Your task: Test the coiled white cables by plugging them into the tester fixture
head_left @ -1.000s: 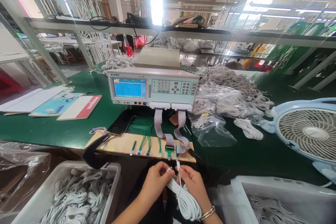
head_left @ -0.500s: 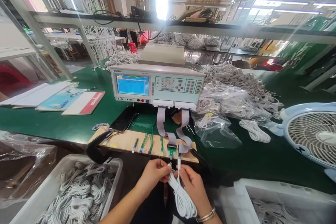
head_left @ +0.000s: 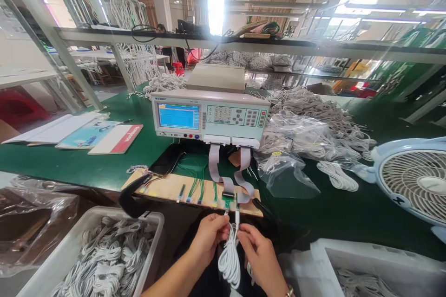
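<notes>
A bundled white cable (head_left: 230, 260) hangs between my two hands below the front edge of a wooden board (head_left: 205, 190). My left hand (head_left: 212, 234) pinches one connector of the cable, which meets the small green circuit board (head_left: 227, 203) on the wooden board. My right hand (head_left: 256, 250) is closed around the cable just below its other, white connector (head_left: 237, 217), which stands at a dark socket right of the circuit board. Grey ribbon cables (head_left: 216, 162) run from these fixtures up to a tester (head_left: 209, 118) with a lit blue screen.
Left of me stands a white bin (head_left: 158, 227) of bundled cables; another white bin (head_left: 324, 255) is at the right. Plastic-bagged cables (head_left: 292, 134) are heaped beside the tester. A blue fan (head_left: 418, 181) stands far right, and booklets (head_left: 116, 139) lie at the left.
My left hand has moved slightly up and right, bringing its connector to the green circuit board. The bundle now hangs more vertically. The tester's screen content has changed, and the view has shifted slightly.
</notes>
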Action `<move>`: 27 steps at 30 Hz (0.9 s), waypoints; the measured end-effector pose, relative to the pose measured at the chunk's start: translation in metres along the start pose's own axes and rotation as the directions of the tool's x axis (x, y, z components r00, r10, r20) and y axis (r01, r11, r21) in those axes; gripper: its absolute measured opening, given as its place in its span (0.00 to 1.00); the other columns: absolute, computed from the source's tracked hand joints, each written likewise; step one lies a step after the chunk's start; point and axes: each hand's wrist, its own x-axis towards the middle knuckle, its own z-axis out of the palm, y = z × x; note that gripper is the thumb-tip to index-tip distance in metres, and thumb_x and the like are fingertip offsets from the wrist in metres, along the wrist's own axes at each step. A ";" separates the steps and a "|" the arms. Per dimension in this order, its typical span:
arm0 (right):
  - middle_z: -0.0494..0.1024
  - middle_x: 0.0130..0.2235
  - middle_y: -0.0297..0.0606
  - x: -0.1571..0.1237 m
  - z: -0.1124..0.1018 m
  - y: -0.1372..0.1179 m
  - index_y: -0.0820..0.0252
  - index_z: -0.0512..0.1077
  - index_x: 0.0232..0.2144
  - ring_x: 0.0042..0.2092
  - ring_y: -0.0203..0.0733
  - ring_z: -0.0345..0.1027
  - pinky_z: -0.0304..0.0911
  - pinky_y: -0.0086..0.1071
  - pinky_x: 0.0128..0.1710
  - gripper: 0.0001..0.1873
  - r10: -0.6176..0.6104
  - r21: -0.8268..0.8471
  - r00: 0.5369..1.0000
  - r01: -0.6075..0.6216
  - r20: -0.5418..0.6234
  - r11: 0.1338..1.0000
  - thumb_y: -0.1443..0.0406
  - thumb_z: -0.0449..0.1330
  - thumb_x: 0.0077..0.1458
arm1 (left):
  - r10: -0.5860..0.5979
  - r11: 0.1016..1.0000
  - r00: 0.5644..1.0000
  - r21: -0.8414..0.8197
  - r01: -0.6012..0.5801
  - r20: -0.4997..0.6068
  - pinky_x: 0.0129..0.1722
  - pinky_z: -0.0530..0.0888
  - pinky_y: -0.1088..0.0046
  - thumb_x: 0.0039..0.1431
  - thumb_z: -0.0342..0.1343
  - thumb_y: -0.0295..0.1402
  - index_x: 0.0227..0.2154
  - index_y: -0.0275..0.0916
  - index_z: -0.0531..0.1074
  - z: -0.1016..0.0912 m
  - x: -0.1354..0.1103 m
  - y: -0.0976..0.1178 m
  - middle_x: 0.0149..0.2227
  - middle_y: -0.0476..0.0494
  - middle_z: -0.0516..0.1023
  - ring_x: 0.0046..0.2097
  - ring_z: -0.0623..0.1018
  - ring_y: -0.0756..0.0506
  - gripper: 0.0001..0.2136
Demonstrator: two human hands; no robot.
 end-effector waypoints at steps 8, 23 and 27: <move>0.77 0.31 0.40 0.003 0.001 0.006 0.60 0.68 0.36 0.32 0.42 0.70 0.63 0.31 0.33 0.14 0.019 0.102 1.000 -0.018 -0.005 0.995 0.58 0.53 0.50 | -0.044 0.998 0.999 0.039 0.044 0.004 0.17 0.59 0.82 0.36 0.61 0.33 0.15 0.34 0.62 0.002 -0.004 0.008 0.16 0.49 0.69 0.16 0.63 0.57 0.12; 0.65 0.19 0.28 0.018 0.011 0.019 0.61 0.67 0.24 0.13 0.27 0.54 0.47 0.22 0.10 0.13 0.287 0.554 0.958 -0.230 -0.016 0.800 0.56 0.57 0.44 | 0.016 0.996 0.997 0.086 -0.022 0.071 0.19 0.54 0.81 0.40 0.59 0.40 0.23 0.33 0.69 -0.004 -0.002 0.003 0.15 0.55 0.60 0.18 0.57 0.58 0.13; 0.59 0.14 0.25 0.029 0.010 0.019 0.60 0.65 0.18 0.14 0.28 0.52 0.51 0.23 0.12 0.16 0.253 0.475 0.967 -0.236 0.028 0.848 0.53 0.58 0.41 | 0.063 0.960 0.997 0.270 -0.072 0.040 0.18 0.51 0.79 0.40 0.52 0.52 0.21 0.33 0.72 0.000 0.003 0.011 0.14 0.56 0.53 0.17 0.52 0.56 0.23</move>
